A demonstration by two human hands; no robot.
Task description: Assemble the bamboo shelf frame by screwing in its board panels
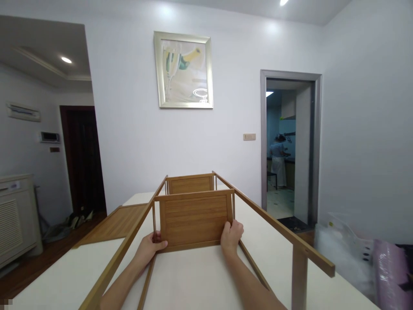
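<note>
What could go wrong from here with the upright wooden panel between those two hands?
The left hand and right hand grip the framed wooden panel low at its sides; I can't tell whether its top is fastened, so it might tilt.

Left fingers beside the slim post could get pinched if the panel shifts.

The flat wooden panel lies close to the tabletop's left edge; a knock might push it off.
</note>
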